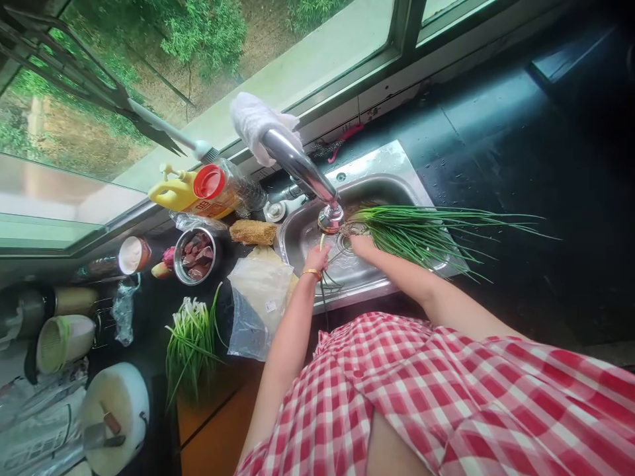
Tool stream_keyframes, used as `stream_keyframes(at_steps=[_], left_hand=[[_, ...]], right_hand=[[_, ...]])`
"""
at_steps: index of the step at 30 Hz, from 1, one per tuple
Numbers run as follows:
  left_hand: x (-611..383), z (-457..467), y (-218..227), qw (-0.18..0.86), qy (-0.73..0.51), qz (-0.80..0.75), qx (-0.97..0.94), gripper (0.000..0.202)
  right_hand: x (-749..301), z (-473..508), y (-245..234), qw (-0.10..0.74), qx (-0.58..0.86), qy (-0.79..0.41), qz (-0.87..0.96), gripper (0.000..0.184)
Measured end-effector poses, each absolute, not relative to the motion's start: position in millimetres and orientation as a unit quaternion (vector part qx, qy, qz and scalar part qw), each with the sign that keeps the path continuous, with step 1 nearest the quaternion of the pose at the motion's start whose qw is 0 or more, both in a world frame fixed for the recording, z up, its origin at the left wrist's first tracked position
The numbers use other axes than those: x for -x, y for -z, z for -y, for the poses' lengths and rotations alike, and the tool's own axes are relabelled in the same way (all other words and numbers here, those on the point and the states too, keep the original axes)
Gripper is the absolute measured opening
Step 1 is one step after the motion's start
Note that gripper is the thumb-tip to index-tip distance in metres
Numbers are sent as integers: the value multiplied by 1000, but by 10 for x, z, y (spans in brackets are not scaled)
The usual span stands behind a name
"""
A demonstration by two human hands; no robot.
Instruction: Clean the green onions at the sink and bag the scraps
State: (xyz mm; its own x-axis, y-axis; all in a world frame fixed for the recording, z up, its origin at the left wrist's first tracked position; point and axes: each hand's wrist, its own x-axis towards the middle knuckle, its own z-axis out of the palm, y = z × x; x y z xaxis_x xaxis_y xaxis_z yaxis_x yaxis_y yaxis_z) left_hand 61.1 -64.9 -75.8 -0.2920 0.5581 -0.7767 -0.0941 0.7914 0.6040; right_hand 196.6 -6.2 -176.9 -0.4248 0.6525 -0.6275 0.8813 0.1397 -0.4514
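Over the steel sink [421, 271], my left hand [317, 256] is closed around a thin scallion [322, 240]. Its pale end points up under the faucet [322, 175], and green leaves hang below my wrist. To the right, my right hand [362, 246] reaches down near the drain, its fingers bent among thin brownish strands; what they pinch is too small to make out. A large bunch of scallions [421, 231] lies across the sink's right side, leaves reaching past the rim onto the dark counter.
Left of the sink are a plastic bag [255, 294], a brown sponge [253, 232], a metal bowl of dark reddish chunks [197, 256] and another scallion bunch [193, 337]. A yellow jug [173, 195] stands by the window. A cleaver [96, 436] rests on a round board [122, 410].
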Motion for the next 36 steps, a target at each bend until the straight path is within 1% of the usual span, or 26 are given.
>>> stream_keyframes(at_steps=[5, 7, 10, 12, 15, 17, 20, 23, 25, 27, 29, 32, 36], left_hand=[[-632, 535, 932, 522, -281, -786, -175, 8], [-681, 459, 1004, 522, -270, -789, -181, 6], [-766, 404, 1104, 542, -256, -782, -169, 5], [-793, 417, 1152, 548, -255, -780, -160, 6], [-770, 469, 1167, 527, -253, -796, -160, 7], [-737, 503, 1139, 520, -251, -800, -162, 7], [-704, 544, 1078, 535, -249, -789, -170, 8], [-717, 569, 1039, 544, -259, -781, -161, 8], [-751, 567, 1029, 545, -297, -772, -138, 8], [-793, 546, 1016, 545, -354, -753, -108, 9], [-830, 510, 984, 549, -398, -729, -94, 13], [-861, 441, 883, 551, -423, -711, -108, 18], [-864, 337, 725, 557, -436, -699, -102, 22]], right_hand=[[-2032, 271, 1474, 106, -466, 388, -788, 34], [-2096, 384, 1366, 94, -425, 394, -810, 33], [-2171, 439, 1309, 96, -394, 412, -816, 41], [-2188, 348, 1350, 86, -430, 409, -800, 42], [-2157, 106, 1488, 61, -535, 398, -743, 34], [-2112, -27, 1587, 77, -581, 407, -700, 30], [-2049, -111, 1666, 117, -590, 426, -676, 26], [-2015, -106, 1605, 132, -571, 446, -677, 21], [-2003, -79, 1490, 96, -539, 475, -689, 19], [-1995, -22, 1344, 35, -498, 509, -701, 21], [-1996, 71, 1197, -8, -467, 532, -706, 22], [-2025, 259, 1024, -29, -451, 531, -717, 23], [-2150, 461, 887, -48, -456, 499, -735, 24]])
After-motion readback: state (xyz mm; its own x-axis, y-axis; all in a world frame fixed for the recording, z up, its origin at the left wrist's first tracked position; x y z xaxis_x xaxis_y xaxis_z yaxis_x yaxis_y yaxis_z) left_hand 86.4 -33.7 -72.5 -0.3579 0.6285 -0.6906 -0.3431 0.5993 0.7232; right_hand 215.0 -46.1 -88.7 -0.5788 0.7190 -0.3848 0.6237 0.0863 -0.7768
